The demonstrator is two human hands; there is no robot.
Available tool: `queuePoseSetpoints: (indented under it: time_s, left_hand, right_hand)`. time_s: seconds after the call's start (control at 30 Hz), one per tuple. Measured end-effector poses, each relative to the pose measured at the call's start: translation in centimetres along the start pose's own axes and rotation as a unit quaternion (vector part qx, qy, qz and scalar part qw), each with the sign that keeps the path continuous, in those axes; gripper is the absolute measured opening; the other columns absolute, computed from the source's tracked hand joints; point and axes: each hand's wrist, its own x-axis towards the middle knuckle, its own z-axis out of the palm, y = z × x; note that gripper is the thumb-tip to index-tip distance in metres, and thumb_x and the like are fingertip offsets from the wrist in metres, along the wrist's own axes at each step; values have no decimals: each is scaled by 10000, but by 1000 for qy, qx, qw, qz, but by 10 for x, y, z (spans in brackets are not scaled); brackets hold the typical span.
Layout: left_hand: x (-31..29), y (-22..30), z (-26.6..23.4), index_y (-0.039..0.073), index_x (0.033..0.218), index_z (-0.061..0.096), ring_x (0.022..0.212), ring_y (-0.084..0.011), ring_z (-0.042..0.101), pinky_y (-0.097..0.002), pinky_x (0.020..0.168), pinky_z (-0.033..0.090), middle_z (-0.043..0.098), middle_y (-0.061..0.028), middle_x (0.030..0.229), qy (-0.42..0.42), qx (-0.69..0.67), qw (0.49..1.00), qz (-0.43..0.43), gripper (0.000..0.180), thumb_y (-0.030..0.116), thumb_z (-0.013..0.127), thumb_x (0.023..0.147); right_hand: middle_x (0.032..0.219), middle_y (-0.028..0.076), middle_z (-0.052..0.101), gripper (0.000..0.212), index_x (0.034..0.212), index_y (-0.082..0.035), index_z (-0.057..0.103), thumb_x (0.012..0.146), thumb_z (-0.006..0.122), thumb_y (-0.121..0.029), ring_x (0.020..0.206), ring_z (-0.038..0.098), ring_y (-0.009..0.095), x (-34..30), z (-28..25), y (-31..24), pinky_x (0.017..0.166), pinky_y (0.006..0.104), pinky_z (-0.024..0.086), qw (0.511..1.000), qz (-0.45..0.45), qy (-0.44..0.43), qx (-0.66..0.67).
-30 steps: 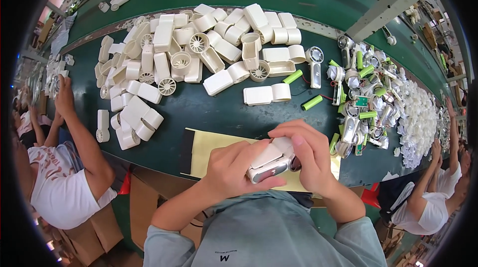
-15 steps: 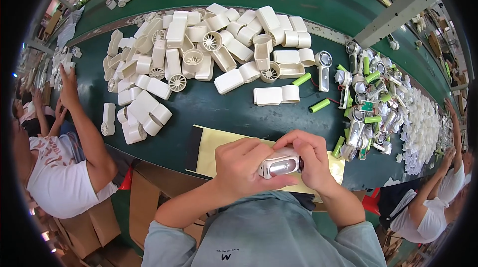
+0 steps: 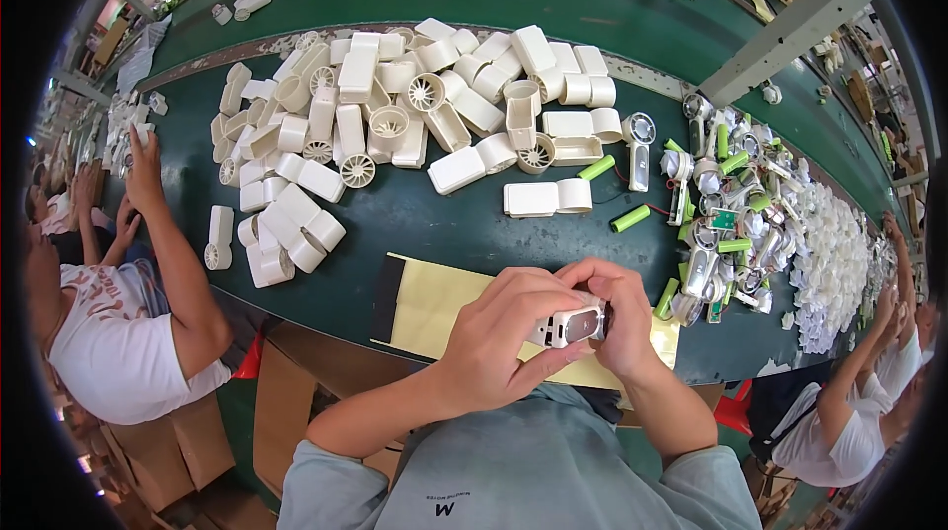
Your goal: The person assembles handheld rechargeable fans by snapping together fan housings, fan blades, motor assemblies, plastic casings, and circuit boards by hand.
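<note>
Close to my body, both hands are wrapped round a small white handheld fan body (image 3: 571, 328) with a dark, glossy oval panel facing me. My left hand (image 3: 494, 337) closes on its left end, thumb below and fingers over the top. At the other end, my right hand (image 3: 626, 330) grips it with bent fingers, hiding most of that side. Under my hands lies a yellow sheet (image 3: 425, 308) with a dark strip on its left edge. Just beyond is a white fan housing (image 3: 531, 198) and a green battery cell (image 3: 630, 219).
A large heap of white fan housings (image 3: 357, 74) covers the table's far middle. To the right are piled fan inner assemblies (image 3: 703, 258) with green cells, then translucent white parts (image 3: 834, 253). A metal post (image 3: 790, 31) rises at the back right. People sit on both sides.
My hands and the fan body have shifted slightly right, and the body has turned so its panel looks narrower and darker. My left fingers now reach further over its top.
</note>
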Motion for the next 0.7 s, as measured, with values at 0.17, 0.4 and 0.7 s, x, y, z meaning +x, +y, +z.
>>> queuePoseSetpoints:
  time_s: [0.17, 0.4, 0.7]
  left_hand:
    - [3, 4, -7, 22, 1327, 522, 1123, -308, 548, -341, 822, 512, 516, -181, 1259, -37, -20, 995, -92, 576, 209, 797, 857]
    - [3, 5, -7, -9, 1248, 556, 902, -229, 711, -339, 707, 559, 668, -176, 1104, -65, -84, 969, -224, 517, 228, 824, 874]
    - [3, 5, 2, -8, 1257, 558, 847, -289, 738, -366, 715, 588, 711, -149, 992, -99, -40, 978, -180, 581, 205, 873, 818]
  right_hand:
    - [980, 118, 683, 326, 968, 58, 657, 926, 393, -128, 810, 592, 140, 1, 0, 0, 716, 279, 464, 979, -144, 59, -131]
    - [1009, 155, 686, 310, 1045, 62, 666, 960, 451, -145, 860, 638, 199, 4, 2, -5, 757, 308, 494, 945, -259, 77, -185]
    - [832, 128, 676, 472, 873, 40, 680, 1068, 374, -262, 704, 593, 157, 1, -5, -15, 628, 293, 443, 919, -236, 102, -298]
